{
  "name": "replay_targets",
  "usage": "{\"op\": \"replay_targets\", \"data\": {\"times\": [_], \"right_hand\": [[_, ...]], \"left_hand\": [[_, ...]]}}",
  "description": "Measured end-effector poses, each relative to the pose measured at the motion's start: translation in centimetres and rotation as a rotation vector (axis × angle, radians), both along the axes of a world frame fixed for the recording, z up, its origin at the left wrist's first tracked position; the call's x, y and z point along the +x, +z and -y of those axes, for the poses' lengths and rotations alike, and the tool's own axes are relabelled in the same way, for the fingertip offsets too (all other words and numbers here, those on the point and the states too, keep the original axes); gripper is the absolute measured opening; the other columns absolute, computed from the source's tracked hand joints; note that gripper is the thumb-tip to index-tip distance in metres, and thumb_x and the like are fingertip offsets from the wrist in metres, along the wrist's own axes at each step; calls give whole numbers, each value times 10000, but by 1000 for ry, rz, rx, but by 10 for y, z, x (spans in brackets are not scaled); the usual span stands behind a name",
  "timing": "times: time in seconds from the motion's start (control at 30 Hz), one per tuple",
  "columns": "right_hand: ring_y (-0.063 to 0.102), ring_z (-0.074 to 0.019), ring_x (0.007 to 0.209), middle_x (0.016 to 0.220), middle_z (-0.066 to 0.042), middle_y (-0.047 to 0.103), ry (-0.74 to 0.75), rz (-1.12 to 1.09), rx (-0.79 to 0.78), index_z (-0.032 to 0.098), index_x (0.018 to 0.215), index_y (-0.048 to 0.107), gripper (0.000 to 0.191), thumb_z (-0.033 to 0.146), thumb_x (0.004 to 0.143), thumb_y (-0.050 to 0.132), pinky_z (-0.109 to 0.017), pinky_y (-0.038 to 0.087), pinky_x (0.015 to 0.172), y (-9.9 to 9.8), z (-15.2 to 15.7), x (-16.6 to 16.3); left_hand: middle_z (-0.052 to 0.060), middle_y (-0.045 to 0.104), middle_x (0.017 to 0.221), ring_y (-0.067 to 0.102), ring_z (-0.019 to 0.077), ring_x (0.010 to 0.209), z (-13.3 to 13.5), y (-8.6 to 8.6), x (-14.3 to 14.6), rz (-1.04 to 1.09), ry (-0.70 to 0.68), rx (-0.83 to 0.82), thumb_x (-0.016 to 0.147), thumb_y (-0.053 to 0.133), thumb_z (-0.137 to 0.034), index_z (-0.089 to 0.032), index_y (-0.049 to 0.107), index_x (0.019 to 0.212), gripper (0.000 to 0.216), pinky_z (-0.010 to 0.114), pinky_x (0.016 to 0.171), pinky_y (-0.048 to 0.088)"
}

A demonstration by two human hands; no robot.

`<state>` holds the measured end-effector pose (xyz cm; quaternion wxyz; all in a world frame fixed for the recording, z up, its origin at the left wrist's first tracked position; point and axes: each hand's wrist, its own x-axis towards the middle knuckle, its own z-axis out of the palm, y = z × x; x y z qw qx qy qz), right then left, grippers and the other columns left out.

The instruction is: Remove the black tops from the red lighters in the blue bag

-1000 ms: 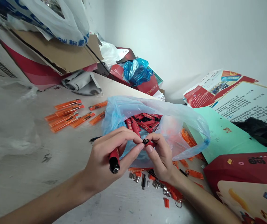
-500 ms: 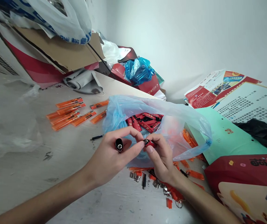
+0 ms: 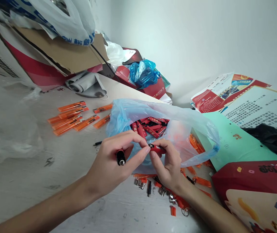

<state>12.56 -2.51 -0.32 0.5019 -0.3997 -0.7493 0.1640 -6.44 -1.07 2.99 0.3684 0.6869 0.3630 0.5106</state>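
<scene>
My left hand [image 3: 106,165] keeps a dark cylindrical tool [image 3: 121,157], black with a round metal end, tucked in its curled fingers. Its thumb and forefinger pinch at the black top of a red lighter [image 3: 158,149]; a tiny part between those tips is too small to make out. Closed around the red body is my right hand [image 3: 168,166], tilting the lighter toward the left fingertips. Behind both hands, an open translucent blue plastic bag [image 3: 138,105] holds many similar red lighters [image 3: 153,129].
Orange lighter bodies [image 3: 71,118] lie on the grey table [image 3: 75,168] at left. Metal caps [image 3: 140,183], springs and orange bits are scattered below the hands. A green sheet [image 3: 230,142] and a red printed box [image 3: 254,178] stand at right, cartons [image 3: 68,55] at upper left.
The dark tool in my left hand has swung, its end now lower and slightly left. The red lighter in my right hand has turned, showing more of its side.
</scene>
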Motion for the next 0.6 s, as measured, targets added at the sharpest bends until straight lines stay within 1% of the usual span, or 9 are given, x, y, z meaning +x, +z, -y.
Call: {"op": "replay_targets", "data": {"times": [0.1,0.3,0.4,0.5,0.6], "right_hand": [[608,-127,720,903,15,690,-40,7,29,247,1130,622,174,160,979,638,-259,504,649,1,0,-1],[625,-145,718,894,3,709,-38,6,-9,245,1097,641,138,176,978,649,-281,508,644,2,0,0],[624,-140,724,898,10,706,-6,-32,-79,254,1098,639,118,201,993,652,-275,513,656,0,1,1],[625,-139,736,894,15,699,41,-99,-175,262,1113,636,100,238,1017,647,-273,519,672,-2,2,1],[616,-140,746,892,15,691,60,-146,-223,262,1118,640,93,275,1027,652,-278,513,690,-3,2,2]], "left_hand": [[-16,677,771,441,87,545,-1,0,0,-19,18,-19,939,690,-208,-203,710,813,128,263,506,370],[-23,671,736,431,84,539,-2,5,1,-46,23,-40,918,667,-191,-198,687,765,154,244,464,326],[-22,675,736,445,85,545,-3,6,2,-55,22,-44,911,646,-179,-199,661,738,175,239,447,300],[-30,665,726,456,81,546,-4,5,2,-53,17,-49,921,641,-182,-199,662,749,174,232,449,306],[-41,651,718,454,72,541,-5,4,1,-50,9,-54,929,645,-185,-197,668,763,168,225,457,318]]}}
